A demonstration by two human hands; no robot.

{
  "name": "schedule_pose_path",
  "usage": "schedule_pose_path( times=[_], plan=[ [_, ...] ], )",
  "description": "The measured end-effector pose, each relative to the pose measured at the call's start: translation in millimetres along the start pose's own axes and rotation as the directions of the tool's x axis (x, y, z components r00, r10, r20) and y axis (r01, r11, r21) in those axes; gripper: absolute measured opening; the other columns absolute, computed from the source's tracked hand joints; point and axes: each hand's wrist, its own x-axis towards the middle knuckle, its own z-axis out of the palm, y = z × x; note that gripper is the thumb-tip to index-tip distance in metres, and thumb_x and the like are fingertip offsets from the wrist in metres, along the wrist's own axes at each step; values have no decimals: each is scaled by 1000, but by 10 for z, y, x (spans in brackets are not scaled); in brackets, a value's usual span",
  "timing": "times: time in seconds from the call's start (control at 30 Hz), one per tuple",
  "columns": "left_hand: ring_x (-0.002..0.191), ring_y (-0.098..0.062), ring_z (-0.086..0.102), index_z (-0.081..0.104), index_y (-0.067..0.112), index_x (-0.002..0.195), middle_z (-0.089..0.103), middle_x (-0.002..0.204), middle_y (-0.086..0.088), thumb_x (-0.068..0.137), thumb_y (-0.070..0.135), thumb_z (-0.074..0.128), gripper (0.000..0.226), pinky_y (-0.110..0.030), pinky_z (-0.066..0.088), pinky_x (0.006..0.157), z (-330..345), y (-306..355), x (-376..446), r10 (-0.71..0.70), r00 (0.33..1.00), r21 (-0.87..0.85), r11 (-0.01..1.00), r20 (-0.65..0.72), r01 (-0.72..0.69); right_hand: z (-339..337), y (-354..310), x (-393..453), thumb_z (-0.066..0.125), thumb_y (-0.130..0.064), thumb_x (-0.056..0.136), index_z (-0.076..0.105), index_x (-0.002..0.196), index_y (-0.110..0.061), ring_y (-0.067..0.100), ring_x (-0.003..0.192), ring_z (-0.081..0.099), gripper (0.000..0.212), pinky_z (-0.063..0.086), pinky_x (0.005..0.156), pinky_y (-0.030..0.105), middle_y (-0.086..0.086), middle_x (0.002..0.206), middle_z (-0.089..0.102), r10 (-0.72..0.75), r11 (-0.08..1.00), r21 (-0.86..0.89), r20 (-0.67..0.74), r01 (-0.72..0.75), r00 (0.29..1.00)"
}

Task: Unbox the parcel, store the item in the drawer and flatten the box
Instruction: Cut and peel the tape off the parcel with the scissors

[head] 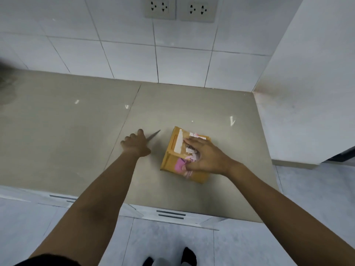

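Note:
A small brown cardboard parcel (173,156) with white tape, a barcode label and a pink sticker lies closed on the beige countertop (76,131). My right hand (205,158) rests on top of it, fingers curled over its top and near edge. To the parcel's left, my left hand (137,144) grips the handle of a knife (153,134). The grey blade points toward the parcel and lies low over the counter, blurred. The drawers (171,215) sit below the counter's front edge, closed, with dark slot handles.
A white tiled wall with two power sockets (180,9) rises behind the counter. A white wall (307,73) bounds the counter on the right. A dark stain (7,89) marks the counter's far left. My feet (171,258) stand on the grey floor below.

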Motion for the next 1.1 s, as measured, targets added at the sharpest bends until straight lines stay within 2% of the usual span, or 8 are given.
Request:
schedule_pose_path(
  times=[0.1, 0.2, 0.33, 0.43, 0.63, 0.77, 0.9, 1.1],
  plan=[
    [95, -33, 54, 42, 11, 115, 58, 109, -13, 86, 24, 47, 32, -37, 41, 78, -1, -49, -32, 82, 996, -45, 996, 22, -81, -106, -30, 39, 78, -50, 67, 38, 140, -28, 14, 122, 48, 85, 43, 101, 36, -9, 135, 49, 56, 993, 105, -28, -53, 998],
    [87, -32, 58, 54, 11, 95, 62, 95, -12, 94, 30, 41, 23, -33, 43, 73, -61, -162, -101, 159, 987, -237, 960, 38, -146, -186, -74, 38, 80, -41, 70, 46, 128, -28, 13, 107, 55, 69, 48, 89, 30, -9, 121, 54, 86, 982, 167, -3, -84, 996],
    [57, -20, 56, 67, 13, 87, 55, 68, -4, 98, 28, 51, 25, -29, 50, 57, -397, -328, -418, 317, 943, -716, 636, -99, -289, -258, -88, 9, 79, -34, 74, 53, 130, -25, 13, 118, 48, 62, 40, 94, 25, -5, 130, 51, 85, 979, 186, -18, -80, 996],
    [52, -17, 50, 68, 6, 94, 49, 66, 0, 99, 21, 52, 22, -27, 48, 54, -736, -449, -767, 417, 892, -837, 414, -175, -358, -273, -115, 5, 78, -35, 76, 52, 133, -24, 14, 121, 47, 64, 39, 93, 24, -5, 133, 51, 95, 979, 181, 5, -94, 996],
    [46, -20, 50, 72, 16, 84, 54, 56, -4, 90, 27, 65, 15, -26, 42, 47, -1039, -480, -1114, 631, 771, -635, 559, -91, -533, -261, -169, 55, 76, -39, 76, 52, 134, -24, 12, 116, 48, 65, 39, 89, 23, -5, 132, 53, 96, 988, 124, 17, -97, 995],
    [40, -6, 50, 70, 20, 75, 62, 56, -1, 84, 34, 70, 17, -18, 42, 43, -1041, -384, -1173, 644, 758, -370, 684, -98, -629, -282, -156, 48, 76, -39, 76, 51, 136, -24, 10, 114, 46, 67, 36, 88, 22, -5, 137, 50, 105, 987, 118, 29, -108, 994],
    [47, -12, 56, 68, 19, 75, 64, 59, -3, 86, 38, 68, 22, -26, 48, 48, -1030, -343, -1154, 656, 740, -246, 701, -146, -670, -306, -131, 28, 76, -42, 75, 52, 135, -24, 15, 124, 47, 67, 38, 90, 24, -5, 137, 51, 120, 987, 100, 49, -124, 992],
    [49, -4, 58, 69, 13, 77, 62, 58, 4, 86, 35, 68, 24, -24, 48, 48, -1020, -315, -1163, 639, 738, -299, 677, -216, -673, -362, -123, -26, 70, -52, 65, 55, 131, -26, 15, 120, 49, 73, 44, 97, 30, -6, 131, 53, 122, 985, 114, 95, -132, 988]
  ],
)
